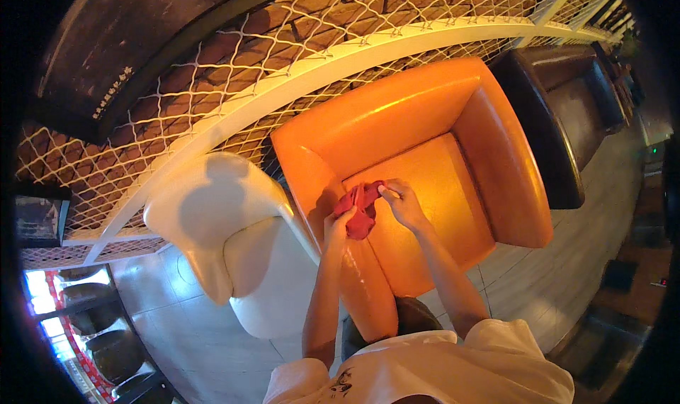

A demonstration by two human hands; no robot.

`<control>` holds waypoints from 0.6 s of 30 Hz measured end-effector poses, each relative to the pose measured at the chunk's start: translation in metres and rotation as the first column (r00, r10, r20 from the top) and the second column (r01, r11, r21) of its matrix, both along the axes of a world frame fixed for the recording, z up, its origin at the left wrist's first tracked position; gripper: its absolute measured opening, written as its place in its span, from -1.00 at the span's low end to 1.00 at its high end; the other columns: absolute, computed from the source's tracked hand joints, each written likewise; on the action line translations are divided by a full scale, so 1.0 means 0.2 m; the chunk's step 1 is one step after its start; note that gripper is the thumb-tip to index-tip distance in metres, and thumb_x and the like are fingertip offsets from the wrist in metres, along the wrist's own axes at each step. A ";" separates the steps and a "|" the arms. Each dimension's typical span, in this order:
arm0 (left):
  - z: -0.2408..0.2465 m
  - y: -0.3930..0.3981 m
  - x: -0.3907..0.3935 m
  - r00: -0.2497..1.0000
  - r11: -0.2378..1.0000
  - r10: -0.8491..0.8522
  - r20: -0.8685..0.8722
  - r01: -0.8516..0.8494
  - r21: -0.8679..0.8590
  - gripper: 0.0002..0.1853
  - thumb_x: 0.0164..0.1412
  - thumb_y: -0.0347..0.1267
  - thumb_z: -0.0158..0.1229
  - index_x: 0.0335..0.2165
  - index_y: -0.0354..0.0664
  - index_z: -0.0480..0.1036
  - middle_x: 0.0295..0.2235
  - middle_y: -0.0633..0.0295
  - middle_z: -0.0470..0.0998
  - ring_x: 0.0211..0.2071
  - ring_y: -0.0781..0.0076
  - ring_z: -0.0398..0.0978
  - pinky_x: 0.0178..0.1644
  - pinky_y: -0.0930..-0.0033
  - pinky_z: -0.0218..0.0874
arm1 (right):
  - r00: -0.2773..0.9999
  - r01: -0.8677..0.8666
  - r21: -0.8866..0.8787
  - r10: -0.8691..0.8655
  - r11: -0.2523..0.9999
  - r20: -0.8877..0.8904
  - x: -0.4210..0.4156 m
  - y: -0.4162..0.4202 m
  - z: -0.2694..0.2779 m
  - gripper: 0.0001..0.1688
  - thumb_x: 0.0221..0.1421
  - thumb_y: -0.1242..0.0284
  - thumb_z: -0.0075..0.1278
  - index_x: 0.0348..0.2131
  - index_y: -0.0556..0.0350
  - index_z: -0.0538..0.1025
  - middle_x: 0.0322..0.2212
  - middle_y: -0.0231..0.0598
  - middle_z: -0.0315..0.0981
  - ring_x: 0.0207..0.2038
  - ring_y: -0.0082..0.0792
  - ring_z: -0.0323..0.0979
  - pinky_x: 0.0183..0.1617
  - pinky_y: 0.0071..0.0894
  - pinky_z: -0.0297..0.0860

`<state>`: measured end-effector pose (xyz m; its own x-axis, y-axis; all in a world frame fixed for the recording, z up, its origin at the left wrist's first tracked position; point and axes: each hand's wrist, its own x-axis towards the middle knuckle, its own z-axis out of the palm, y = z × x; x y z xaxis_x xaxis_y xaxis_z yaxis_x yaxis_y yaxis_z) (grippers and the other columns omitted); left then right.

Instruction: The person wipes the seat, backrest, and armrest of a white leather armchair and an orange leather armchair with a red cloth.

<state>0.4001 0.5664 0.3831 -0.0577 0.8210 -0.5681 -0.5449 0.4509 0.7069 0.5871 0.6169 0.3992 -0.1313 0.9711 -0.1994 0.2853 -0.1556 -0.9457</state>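
A crumpled red cloth (361,220) is held up between my two hands, above the left part of an orange leather-look armchair (425,175). My left hand (340,220) grips the cloth's lower left side. My right hand (398,196) pinches its upper right end between thumb and fingers. The cloth hides part of the chair's seat and left armrest. Whether the cloth touches the chair cannot be told from this view.
A white chair (271,266) stands close on the left, and a dark armchair (563,106) on the right. Behind them runs a cream metal rail (372,42) with wire mesh before a brick wall. Pale floor tiles (228,345) show below. A dark framed panel (149,26) is at the upper left.
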 end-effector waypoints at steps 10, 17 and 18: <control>0.24 -0.07 0.22 0.718 0.951 0.250 -0.649 -0.055 0.305 -0.74 0.07 -0.54 0.11 -0.19 -0.29 0.46 -0.20 0.22 0.51 -0.15 0.45 0.44 -0.05 0.44 0.27 | 0.876 -0.393 0.540 0.124 0.745 0.466 0.12 -0.13 0.60 -0.83 0.09 0.48 0.04 -0.27 0.13 0.54 -0.44 -0.11 0.49 -0.26 -0.03 0.44 -0.10 -0.11 0.33; 0.09 0.10 0.40 0.897 0.841 -0.435 -0.081 0.437 0.318 -0.72 0.10 -0.59 -0.05 -0.16 -0.28 0.38 -0.29 0.19 0.52 -0.31 0.48 0.48 -0.18 0.50 0.30 | 0.792 -0.485 0.414 0.186 0.770 0.582 0.32 -0.13 0.71 -0.78 0.10 0.54 0.03 -0.19 0.10 0.53 -0.42 -0.10 0.50 -0.43 -0.02 0.49 -0.36 -0.16 0.43; 0.09 0.12 0.43 0.903 0.854 -0.395 -0.168 0.428 0.297 -0.73 0.11 -0.59 -0.06 -0.17 -0.28 0.37 -0.33 0.20 0.51 -0.35 0.48 0.47 -0.21 0.49 0.30 | 0.745 -0.472 0.341 0.161 0.813 0.647 0.37 -0.13 0.72 -0.78 0.08 0.55 0.03 -0.20 0.08 0.53 -0.42 -0.12 0.50 -0.41 -0.05 0.51 -0.34 -0.18 0.44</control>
